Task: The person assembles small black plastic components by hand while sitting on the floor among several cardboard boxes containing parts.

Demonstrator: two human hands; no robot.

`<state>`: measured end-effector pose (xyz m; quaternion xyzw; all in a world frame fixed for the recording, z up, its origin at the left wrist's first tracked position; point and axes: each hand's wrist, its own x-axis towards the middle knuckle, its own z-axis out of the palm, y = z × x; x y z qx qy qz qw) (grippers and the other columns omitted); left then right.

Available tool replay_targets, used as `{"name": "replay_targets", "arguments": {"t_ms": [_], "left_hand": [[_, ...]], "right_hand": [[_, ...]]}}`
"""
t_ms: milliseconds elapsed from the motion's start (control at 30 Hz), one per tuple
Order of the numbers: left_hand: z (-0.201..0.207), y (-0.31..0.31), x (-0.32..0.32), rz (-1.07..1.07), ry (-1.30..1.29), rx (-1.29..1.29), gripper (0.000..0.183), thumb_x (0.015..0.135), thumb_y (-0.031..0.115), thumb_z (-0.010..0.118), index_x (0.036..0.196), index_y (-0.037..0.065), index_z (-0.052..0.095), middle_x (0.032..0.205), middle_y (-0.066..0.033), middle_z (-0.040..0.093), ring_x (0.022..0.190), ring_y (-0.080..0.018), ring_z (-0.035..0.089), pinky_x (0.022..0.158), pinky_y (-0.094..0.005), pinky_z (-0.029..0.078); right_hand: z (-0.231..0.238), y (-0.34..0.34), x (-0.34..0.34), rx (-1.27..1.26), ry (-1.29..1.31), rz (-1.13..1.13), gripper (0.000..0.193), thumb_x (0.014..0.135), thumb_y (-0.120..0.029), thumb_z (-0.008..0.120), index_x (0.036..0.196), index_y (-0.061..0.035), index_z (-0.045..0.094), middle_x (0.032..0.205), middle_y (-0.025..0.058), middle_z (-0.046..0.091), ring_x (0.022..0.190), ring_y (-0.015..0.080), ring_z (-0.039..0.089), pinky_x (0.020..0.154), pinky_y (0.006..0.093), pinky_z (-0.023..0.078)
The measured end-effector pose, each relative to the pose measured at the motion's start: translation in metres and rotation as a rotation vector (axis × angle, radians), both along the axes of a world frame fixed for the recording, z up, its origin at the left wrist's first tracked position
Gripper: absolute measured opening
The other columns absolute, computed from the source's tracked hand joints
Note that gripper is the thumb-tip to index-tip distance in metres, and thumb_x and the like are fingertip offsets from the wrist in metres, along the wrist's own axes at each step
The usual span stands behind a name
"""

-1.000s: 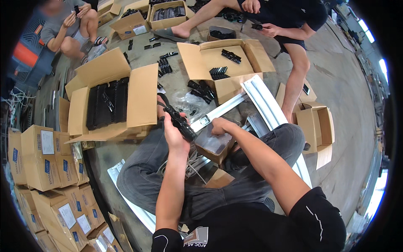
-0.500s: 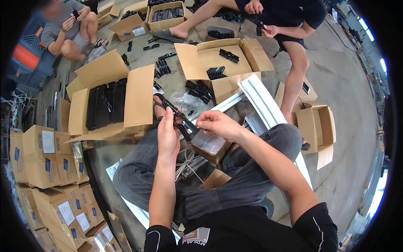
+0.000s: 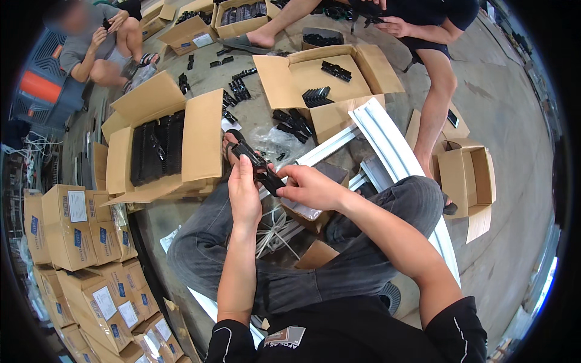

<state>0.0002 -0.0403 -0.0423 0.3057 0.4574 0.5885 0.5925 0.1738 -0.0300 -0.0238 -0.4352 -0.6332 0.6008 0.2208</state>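
My left hand [image 3: 244, 192] is closed around a long black plastic part [image 3: 257, 164], held tilted above my lap. The fingers of my right hand [image 3: 308, 186] pinch the near, lower end of that same part; whether a smaller piece sits between them is hidden. Just beyond and under my right hand stands a small carton [image 3: 331, 173] with clear plastic at its top. An open cardboard box [image 3: 203, 136] to the left is packed with black parts [image 3: 158, 145]. In another open box [image 3: 339, 118] straight ahead lie several more black parts [image 3: 317, 97].
White metal profiles [image 3: 393, 142] form a frame around my crossed legs. Loose black parts [image 3: 239, 89] are scattered on the floor ahead. Sealed cartons [image 3: 63, 227] are stacked at the left. Two people sit opposite, each handling a black part. A small open box [image 3: 463, 181] stands at the right.
My right hand has moved from above the small carton onto the end of the black part. The person at the upper right has raised the part they hold. The view has shifted slightly.
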Motion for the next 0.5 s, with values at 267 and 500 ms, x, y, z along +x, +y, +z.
{"name": "replay_targets", "arguments": {"t_ms": [267,500], "left_hand": [[0.0,-0.002,0.003,0.015,0.009,-0.003,0.045,0.106,0.041,0.045,0.115,-0.001,0.056,0.094,-0.0072,0.064,0.084,-0.0192,0.067,0.078,-0.0333,0.056],[0.003,-0.003,-0.003,-0.014,0.04,-0.015,0.044,0.106,0.04,0.046,0.115,-0.002,0.056,0.094,-0.0084,0.063,0.085,-0.0205,0.068,0.079,-0.033,0.056]], "right_hand": [[-0.016,0.004,0.002,-0.047,0.037,0.006,0.022,0.087,-0.015,0.07,0.101,0.0012,0.065,0.07,0.0075,0.064,0.065,0.0149,0.061,0.06,0.0319,0.047],[-0.003,0.005,0.0,-0.165,0.043,0.133,0.021,0.09,-0.013,0.069,0.104,0.0016,0.064,0.072,0.0012,0.06,0.067,0.0088,0.055,0.062,0.0274,0.044]]}}
